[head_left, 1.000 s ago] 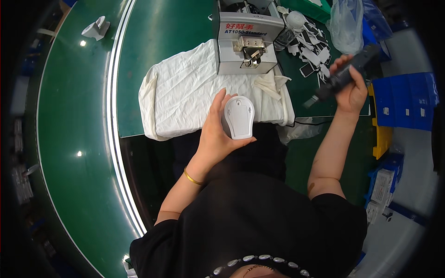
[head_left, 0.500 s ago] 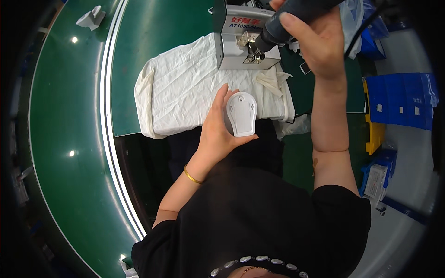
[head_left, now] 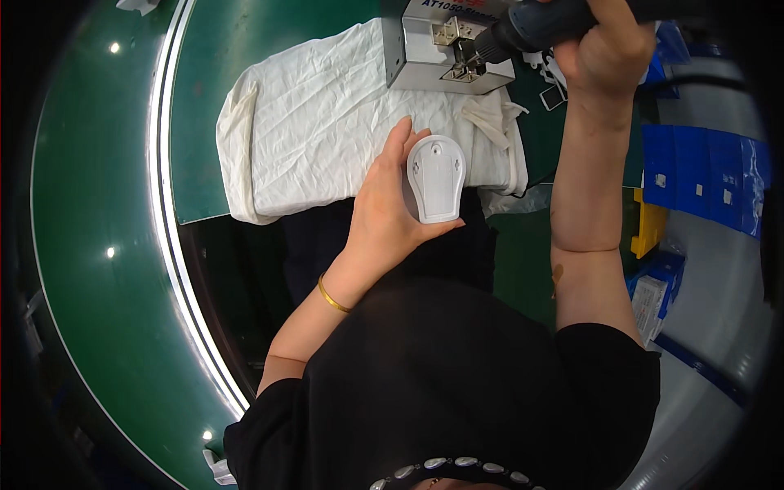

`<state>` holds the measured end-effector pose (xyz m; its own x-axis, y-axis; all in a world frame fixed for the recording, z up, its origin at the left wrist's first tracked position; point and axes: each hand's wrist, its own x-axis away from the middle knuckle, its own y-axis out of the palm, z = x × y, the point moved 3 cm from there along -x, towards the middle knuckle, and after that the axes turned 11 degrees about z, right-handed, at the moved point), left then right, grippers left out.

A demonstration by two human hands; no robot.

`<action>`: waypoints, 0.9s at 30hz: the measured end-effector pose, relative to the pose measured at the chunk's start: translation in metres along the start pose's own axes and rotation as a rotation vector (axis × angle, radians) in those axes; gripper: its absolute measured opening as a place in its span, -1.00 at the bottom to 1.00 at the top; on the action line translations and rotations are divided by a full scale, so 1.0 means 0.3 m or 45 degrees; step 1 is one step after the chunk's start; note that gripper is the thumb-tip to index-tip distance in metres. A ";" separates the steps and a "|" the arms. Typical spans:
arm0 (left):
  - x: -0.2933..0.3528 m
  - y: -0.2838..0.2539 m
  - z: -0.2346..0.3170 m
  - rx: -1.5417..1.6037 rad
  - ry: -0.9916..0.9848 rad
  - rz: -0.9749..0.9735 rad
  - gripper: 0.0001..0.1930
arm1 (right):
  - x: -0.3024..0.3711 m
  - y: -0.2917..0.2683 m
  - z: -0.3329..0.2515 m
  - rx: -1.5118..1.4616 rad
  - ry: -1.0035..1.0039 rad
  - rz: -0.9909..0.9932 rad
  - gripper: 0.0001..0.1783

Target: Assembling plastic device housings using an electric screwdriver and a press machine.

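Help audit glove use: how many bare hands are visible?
2: the left hand, around a white plastic part, and the right hand, gripping a black power screwdriver at the grey machine.

the machine [head_left: 418,61] stands on the desk [head_left: 261,34] behind the cloth [head_left: 314,135], the shell [head_left: 438,181] before the machine, the bins [head_left: 704,173] right of the desk

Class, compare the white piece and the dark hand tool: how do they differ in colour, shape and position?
The white piece is pale; the hand tool is dark. The piece is a shallow, recessed form, broader at its far end; the tool is long and tapers toward its tip. The left hand holds the piece, the right hand the tool. Both are hand-held.
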<state>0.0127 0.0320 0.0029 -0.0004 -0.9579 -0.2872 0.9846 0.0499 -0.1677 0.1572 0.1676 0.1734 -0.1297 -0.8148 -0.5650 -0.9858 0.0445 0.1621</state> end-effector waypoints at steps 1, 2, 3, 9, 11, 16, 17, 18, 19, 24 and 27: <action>0.000 0.000 0.001 0.007 0.004 0.006 0.32 | 0.013 0.002 -0.004 0.003 0.006 -0.005 -0.48; 0.001 0.002 0.000 0.015 0.009 0.012 0.32 | 0.025 -0.004 -0.005 0.037 0.001 0.054 -0.50; 0.002 0.003 -0.001 0.020 0.004 0.016 0.32 | 0.038 -0.006 -0.014 0.071 -0.005 0.113 -0.52; 0.001 0.001 0.000 0.026 -0.013 0.004 0.31 | 0.168 -0.026 -0.068 -0.373 0.227 -0.438 -0.45; 0.001 -0.003 0.000 0.043 -0.005 0.024 0.30 | 0.232 -0.045 -0.084 -0.266 0.153 -0.443 -0.42; 0.003 -0.004 -0.006 0.039 -0.068 -0.048 0.34 | 0.274 -0.018 -0.108 -0.175 0.146 -0.358 -0.41; 0.002 -0.005 -0.004 0.011 -0.060 -0.047 0.34 | 0.273 -0.019 -0.109 -0.166 0.140 -0.359 -0.41; 0.003 -0.005 -0.004 0.012 -0.062 -0.044 0.34 | 0.273 -0.019 -0.112 -0.157 0.135 -0.360 -0.41; 0.002 -0.005 -0.004 0.008 -0.050 -0.042 0.33 | 0.273 -0.019 -0.115 -0.147 0.129 -0.361 -0.41; 0.004 -0.003 -0.011 0.038 -0.040 -0.036 0.33 | 0.282 -0.006 -0.169 0.011 0.191 -0.300 -0.41; 0.006 -0.005 -0.010 0.040 -0.047 -0.033 0.33 | 0.284 -0.004 -0.171 0.047 0.210 -0.280 -0.41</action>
<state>0.0107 0.0312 -0.0002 -0.0198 -0.9686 -0.2478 0.9894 0.0168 -0.1444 0.1528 0.0685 0.1664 0.1039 -0.8904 -0.4432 -0.9919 -0.1253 0.0191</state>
